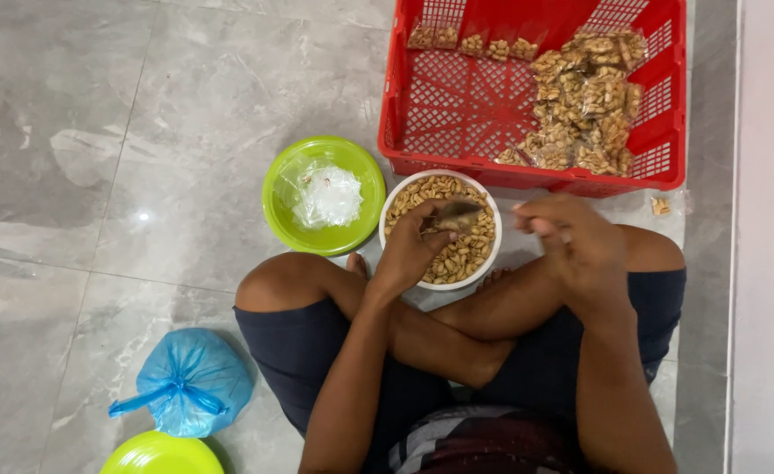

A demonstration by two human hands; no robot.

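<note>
I sit cross-legged on a grey tiled floor. A white bowl (402,198) full of peanuts stands in front of my legs. My left hand (411,249) is over the bowl, gripping a small scoop (455,216) that rests on the peanuts. My right hand (571,235) is just right of the bowl, fingers closed around a small clear plastic bag that is hard to make out. A red plastic crate (457,105) beyond the bowl holds several small filled packets of peanuts (584,96) along its right side and back.
A green bowl (281,175) with clear plastic bags (327,195) inside stands left of the white bowl. A knotted blue plastic bag (192,379) and another green bowl (160,455) lie at the lower left. One small packet (661,206) lies by the white wall on the right.
</note>
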